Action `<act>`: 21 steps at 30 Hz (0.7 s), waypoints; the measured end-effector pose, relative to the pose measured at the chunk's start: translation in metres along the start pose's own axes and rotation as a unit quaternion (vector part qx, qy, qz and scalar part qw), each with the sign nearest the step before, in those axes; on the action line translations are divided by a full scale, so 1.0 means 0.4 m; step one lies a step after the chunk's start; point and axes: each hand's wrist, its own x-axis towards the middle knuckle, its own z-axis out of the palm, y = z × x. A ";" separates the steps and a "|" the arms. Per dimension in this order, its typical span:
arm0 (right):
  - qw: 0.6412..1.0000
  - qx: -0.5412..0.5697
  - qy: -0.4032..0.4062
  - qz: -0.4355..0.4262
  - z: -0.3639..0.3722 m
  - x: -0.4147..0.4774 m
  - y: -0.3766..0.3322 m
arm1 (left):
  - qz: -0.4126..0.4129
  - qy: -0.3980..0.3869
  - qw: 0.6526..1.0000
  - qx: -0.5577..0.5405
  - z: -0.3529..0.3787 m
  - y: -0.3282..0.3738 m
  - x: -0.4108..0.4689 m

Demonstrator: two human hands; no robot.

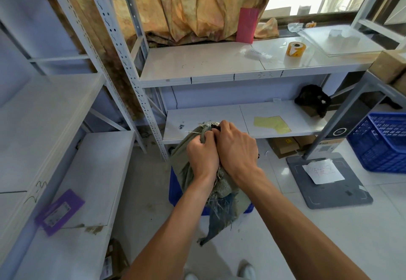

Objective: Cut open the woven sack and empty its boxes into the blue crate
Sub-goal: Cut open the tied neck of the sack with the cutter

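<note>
A grey-green woven sack (182, 158) with frayed threads stands upright over a blue crate (174, 194) on the floor and hides most of it. My left hand (203, 155) grips the bunched fabric just below the sack's tied neck. My right hand (236, 147) is curled over the neck beside it, knuckles up, and holds the sack top. Whether it holds a cutting tool is hidden. No boxes show; the sack's contents are out of sight. The sack's lower corner hangs over the crate's near edge toward the floor.
White metal shelving (219, 68) stands right behind the sack, and more shelves (66, 147) run along the left. A second blue crate (382, 145) sits at far right. A grey stand base (329, 183) with a paper note lies on the floor. A tape roll (295, 49) rests on the upper shelf.
</note>
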 end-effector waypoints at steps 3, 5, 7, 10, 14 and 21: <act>0.999 0.036 0.005 0.029 0.000 0.006 0.000 | 0.003 -0.004 1.000 0.002 0.007 0.010 0.007; 0.998 0.043 0.011 0.042 0.001 0.007 -0.003 | 0.012 -0.015 1.000 -0.002 0.008 0.018 0.011; 0.998 0.036 0.014 0.049 0.004 0.009 -0.009 | 0.017 -0.019 1.000 -0.005 0.008 0.023 0.017; 0.998 0.037 0.011 0.047 0.001 0.010 -0.013 | 0.013 -0.022 1.000 0.000 0.001 0.025 0.025; 1.000 -0.003 -0.015 -0.003 -0.021 0.019 0.009 | 0.042 -0.044 0.997 0.049 -0.018 0.028 0.026; 0.985 -0.068 -0.042 -0.155 -0.057 0.075 0.079 | 0.101 -0.130 0.975 0.149 -0.078 0.048 0.068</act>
